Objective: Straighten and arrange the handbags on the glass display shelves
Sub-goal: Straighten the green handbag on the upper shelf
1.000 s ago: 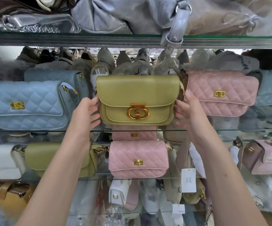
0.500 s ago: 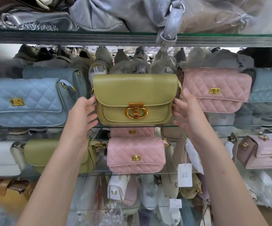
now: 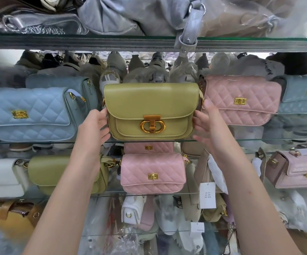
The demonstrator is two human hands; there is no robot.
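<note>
Green handbag (image 3: 151, 111) upright on glass shelf (image 3: 38, 142), gold clasp facing near. Left hand (image 3: 92, 126) pressed against its left end, right hand (image 3: 206, 124) against its right end, fingers fairly straight. Blue quilted bag (image 3: 27, 115) to the left, pink quilted bag (image 3: 241, 100) just right.

The olive-green handbag (image 3: 151, 111) with a gold clasp stands upright on the glass shelf (image 3: 38, 142).
</note>
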